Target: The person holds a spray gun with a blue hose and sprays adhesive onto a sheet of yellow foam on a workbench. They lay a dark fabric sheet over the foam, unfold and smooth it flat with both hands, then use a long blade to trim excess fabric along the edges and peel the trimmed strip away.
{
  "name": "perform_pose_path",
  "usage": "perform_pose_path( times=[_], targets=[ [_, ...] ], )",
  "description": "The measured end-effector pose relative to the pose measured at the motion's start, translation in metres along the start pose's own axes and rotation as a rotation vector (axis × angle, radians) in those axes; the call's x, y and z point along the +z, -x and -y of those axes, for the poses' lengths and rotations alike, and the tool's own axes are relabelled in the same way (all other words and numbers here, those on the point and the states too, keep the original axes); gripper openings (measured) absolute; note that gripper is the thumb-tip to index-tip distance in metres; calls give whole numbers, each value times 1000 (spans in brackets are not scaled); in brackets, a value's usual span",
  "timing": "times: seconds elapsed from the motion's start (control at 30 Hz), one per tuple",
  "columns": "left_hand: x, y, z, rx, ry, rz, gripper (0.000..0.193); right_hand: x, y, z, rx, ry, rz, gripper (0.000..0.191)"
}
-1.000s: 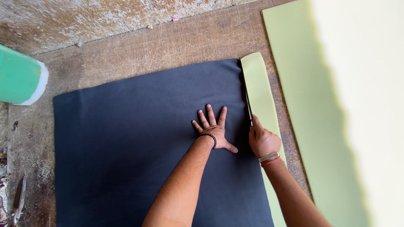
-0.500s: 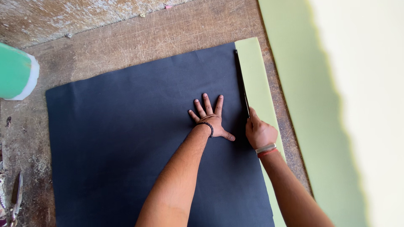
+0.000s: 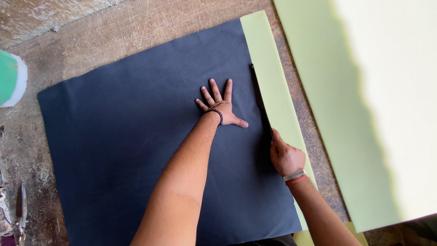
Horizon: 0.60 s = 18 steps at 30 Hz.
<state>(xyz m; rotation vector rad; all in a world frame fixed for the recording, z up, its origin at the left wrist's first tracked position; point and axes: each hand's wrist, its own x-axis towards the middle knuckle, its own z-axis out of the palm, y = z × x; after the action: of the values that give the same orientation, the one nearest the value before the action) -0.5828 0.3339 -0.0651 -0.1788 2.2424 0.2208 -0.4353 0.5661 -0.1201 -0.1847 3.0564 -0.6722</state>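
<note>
On the worn wooden desk (image 3: 114,41), a green roll (image 3: 10,78) sits at the left edge. One dark navy fabric sheet (image 3: 118,150) covers one pale green foam strip (image 3: 268,77). The left hand (image 3: 220,105) presses flat, fingers spread; the right hand (image 3: 286,157), grip clamped, holds one long black blade (image 3: 260,101). A second foam sheet (image 3: 346,114) lies rightward.

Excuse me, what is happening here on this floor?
A person works over a large dark navy sheet spread on a worn wooden floor. The left hand lies flat with spread fingers on the sheet. The right hand grips a long thin black blade laid along the sheet's right edge, where a pale green foam strip shows from under it. A bigger pale green foam slab lies to the right.
</note>
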Motion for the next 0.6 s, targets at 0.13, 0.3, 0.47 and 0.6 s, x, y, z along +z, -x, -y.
perform_pose_path(
  times=[0.13,0.3,0.47,0.6],
  targets=[
    [5,2,0,-3,-3,-29,162,-1,30,-8,9,12,-9,40],
    [31,4,6,20,-17,-154,147,-29,130,-24,5,-11,-1,43],
    [130,46,7,301,-84,-595,91,-26,135,-28,10,11,18,41],
    [226,120,-6,416,-166,-454,92,-18,153,-37,11,35,-11,40]
  ],
)
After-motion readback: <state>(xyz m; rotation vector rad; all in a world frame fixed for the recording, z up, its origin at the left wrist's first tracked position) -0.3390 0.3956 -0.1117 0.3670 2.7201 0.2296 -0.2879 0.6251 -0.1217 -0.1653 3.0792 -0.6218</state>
